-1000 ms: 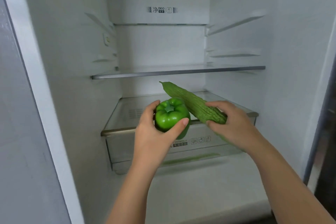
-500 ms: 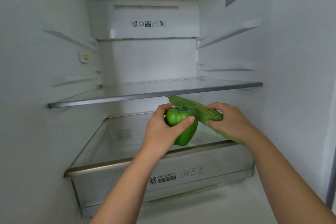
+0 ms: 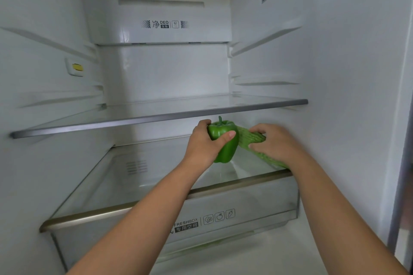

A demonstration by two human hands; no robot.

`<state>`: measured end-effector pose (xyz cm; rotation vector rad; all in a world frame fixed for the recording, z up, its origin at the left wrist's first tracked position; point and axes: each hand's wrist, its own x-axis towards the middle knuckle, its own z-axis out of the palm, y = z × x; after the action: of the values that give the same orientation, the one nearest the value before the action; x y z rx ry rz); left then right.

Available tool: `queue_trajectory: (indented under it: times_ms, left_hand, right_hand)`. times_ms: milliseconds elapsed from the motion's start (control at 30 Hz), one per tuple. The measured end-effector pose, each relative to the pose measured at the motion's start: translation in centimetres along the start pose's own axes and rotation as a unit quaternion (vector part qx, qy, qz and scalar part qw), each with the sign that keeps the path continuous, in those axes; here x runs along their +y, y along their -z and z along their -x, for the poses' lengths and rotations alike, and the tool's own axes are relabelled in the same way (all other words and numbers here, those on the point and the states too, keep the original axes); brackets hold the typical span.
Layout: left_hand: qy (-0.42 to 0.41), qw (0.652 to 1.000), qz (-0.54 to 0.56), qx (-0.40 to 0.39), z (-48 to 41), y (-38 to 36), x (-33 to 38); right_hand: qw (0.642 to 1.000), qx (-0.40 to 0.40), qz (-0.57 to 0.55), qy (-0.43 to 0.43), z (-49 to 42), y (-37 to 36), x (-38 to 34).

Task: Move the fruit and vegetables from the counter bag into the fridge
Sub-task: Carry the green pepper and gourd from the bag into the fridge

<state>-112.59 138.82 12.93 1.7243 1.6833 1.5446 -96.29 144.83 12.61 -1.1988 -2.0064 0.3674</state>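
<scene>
Inside the open fridge, my left hand [image 3: 204, 144] grips a shiny green bell pepper [image 3: 225, 147], held stem up just above the lower glass shelf [image 3: 156, 185]. To its right, my right hand [image 3: 273, 142] is closed around a long bumpy green bitter gourd [image 3: 250, 138]. The gourd slants from behind the pepper down to the shelf's front right edge. Its far tip is hidden behind the pepper. Both hands are between the two shelves.
An upper glass shelf [image 3: 156, 116] with a grey front strip spans the fridge just above my hands. A clear crisper drawer [image 3: 245, 205] marked FRESHBOX sits under the lower shelf. White fridge walls stand close on the left and right.
Both hands have reached deeper into the fridge with the pepper and gourd, going under the upper shelf and lowering toward the lower glass shelf. The view has moved closer.
</scene>
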Motion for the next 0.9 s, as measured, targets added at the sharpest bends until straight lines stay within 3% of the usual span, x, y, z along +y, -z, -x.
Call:
queue_trajectory:
  times_ms: [400,900]
  left_hand:
    - [0.029,0.997,0.07,-0.011,-0.1,-0.1,-0.4]
    - [0.022,0.999,0.035,-0.013,0.6,0.7,-0.7]
  right_hand:
    - [0.999,0.014,0.032,0.011,0.8,0.2,-0.7]
    - [0.993,0.086,0.077,0.032,3.1,0.1,-1.9]
